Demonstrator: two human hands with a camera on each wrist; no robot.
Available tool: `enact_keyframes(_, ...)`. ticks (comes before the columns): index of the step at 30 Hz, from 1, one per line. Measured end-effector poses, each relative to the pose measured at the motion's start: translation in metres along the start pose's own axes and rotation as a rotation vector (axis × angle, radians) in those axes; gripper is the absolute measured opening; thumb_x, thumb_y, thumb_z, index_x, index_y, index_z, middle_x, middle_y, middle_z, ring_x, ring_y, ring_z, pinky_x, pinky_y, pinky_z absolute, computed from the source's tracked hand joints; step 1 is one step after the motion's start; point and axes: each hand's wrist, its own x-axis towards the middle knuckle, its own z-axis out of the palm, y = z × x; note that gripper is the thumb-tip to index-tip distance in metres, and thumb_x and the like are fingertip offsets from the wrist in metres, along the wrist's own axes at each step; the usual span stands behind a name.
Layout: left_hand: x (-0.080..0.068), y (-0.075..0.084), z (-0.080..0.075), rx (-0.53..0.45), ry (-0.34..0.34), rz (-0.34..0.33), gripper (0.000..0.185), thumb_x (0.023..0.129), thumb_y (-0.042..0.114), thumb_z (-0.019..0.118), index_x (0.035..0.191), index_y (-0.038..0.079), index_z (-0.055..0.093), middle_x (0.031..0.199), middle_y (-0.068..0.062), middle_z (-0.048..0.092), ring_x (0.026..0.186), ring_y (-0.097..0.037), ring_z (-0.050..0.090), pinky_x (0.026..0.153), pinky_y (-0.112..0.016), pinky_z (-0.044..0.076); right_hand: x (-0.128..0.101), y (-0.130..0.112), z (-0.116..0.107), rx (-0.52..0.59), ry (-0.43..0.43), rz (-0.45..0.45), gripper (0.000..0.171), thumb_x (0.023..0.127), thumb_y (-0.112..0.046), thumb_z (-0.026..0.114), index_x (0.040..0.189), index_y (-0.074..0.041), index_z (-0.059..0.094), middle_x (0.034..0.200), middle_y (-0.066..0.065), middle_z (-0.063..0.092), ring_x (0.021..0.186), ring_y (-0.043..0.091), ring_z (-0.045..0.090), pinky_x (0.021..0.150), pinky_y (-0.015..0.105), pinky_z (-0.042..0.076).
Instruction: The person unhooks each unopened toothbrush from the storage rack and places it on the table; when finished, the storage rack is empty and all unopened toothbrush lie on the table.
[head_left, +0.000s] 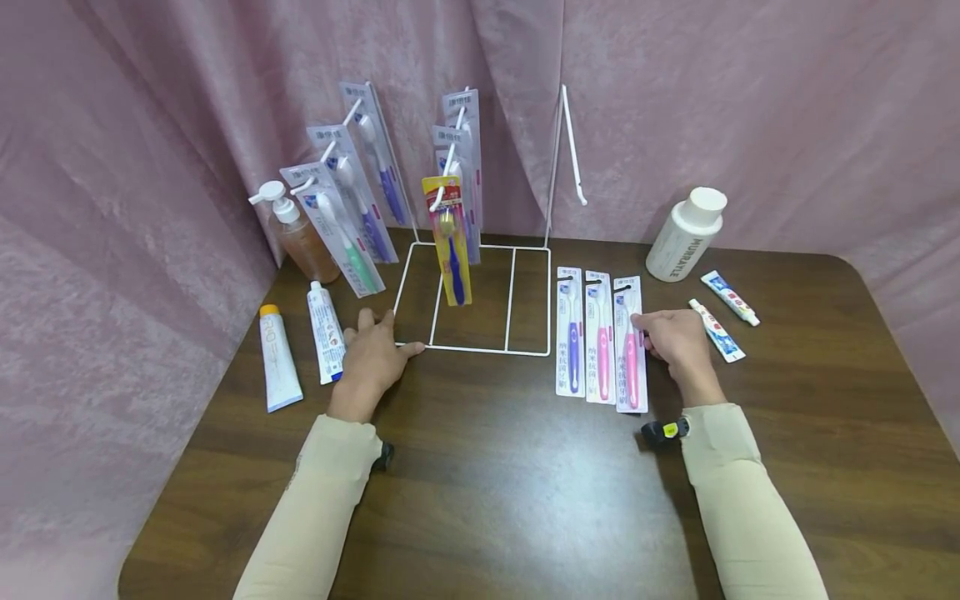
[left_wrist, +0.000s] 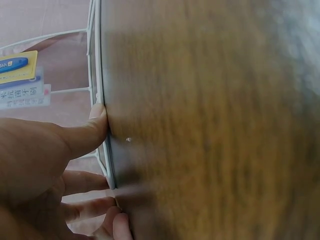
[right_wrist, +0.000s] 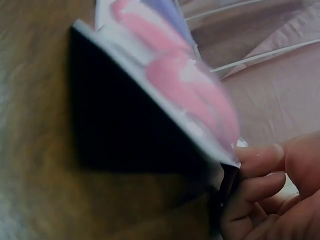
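My right hand (head_left: 675, 337) pinches the right edge of a packaged pink toothbrush (head_left: 631, 367), the rightmost of three packs side by side. In the right wrist view, that edge of the pack (right_wrist: 175, 100) tilts up over a dark shadow, thumb and finger at its rim. Beside it lie another pink toothbrush pack (head_left: 602, 358) and a purple one (head_left: 571, 350). My left hand (head_left: 373, 354) rests spread at the front left corner of a white wire rack (head_left: 487, 349), its thumb touching the front wire in the left wrist view.
Purple and green toothbrush packs (head_left: 337, 225) hang on the rack's left hook, more behind a yellow pack (head_left: 452, 250) on the middle one. The right hook (head_left: 573, 150) is bare. A pump bottle (head_left: 307, 246), toothpaste tubes (head_left: 280, 362) and a white bottle (head_left: 686, 233) stand or lie around.
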Motion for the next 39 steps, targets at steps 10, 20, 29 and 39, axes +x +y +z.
enact_keyframes(10,0.002,-0.001,0.0,0.006,0.001,0.002,0.097,0.109,0.048,0.077,0.178,-0.004,0.031,0.172,-0.034,0.031,0.139,-0.061,0.046,0.114,-0.067,0.054,-0.001,0.003,0.006,-0.09,0.115,-0.024,0.041,0.109,-0.033,0.074,0.126,0.003,0.085,0.072,-0.007,0.064,0.08,0.017,0.059,0.073,0.035,0.046)
enact_keyframes(20,0.006,-0.004,0.005,0.008,0.025,0.007,0.096,0.108,0.049,0.079,0.176,-0.003,0.037,0.17,-0.032,0.035,0.132,-0.055,0.048,0.108,-0.062,0.056,-0.001,0.006,0.01,-0.085,0.185,-0.076,0.036,0.105,-0.03,0.078,0.112,0.004,0.088,0.055,-0.014,0.065,0.055,0.003,0.059,0.065,0.029,0.044)
enact_keyframes(29,0.006,-0.003,0.003,0.014,0.033,0.006,0.095,0.108,0.049,0.079,0.176,-0.003,0.037,0.17,-0.031,0.037,0.134,-0.055,0.048,0.107,-0.062,0.057,-0.005,0.003,0.012,-0.045,0.16,-0.068,0.041,0.107,-0.027,0.076,0.124,0.009,0.083,0.059,-0.015,0.065,0.053,-0.002,0.063,0.056,0.016,0.051)
enact_keyframes(39,0.003,-0.002,0.005,0.009,0.027,-0.003,0.096,0.108,0.048,0.079,0.176,-0.003,0.036,0.17,-0.03,0.036,0.134,-0.055,0.047,0.107,-0.063,0.058,-0.042,-0.058,0.038,-0.012,0.233,-0.384,0.038,0.109,-0.03,0.076,0.125,0.003,0.084,0.102,0.022,0.085,0.057,0.0,0.064,0.053,0.017,0.051)
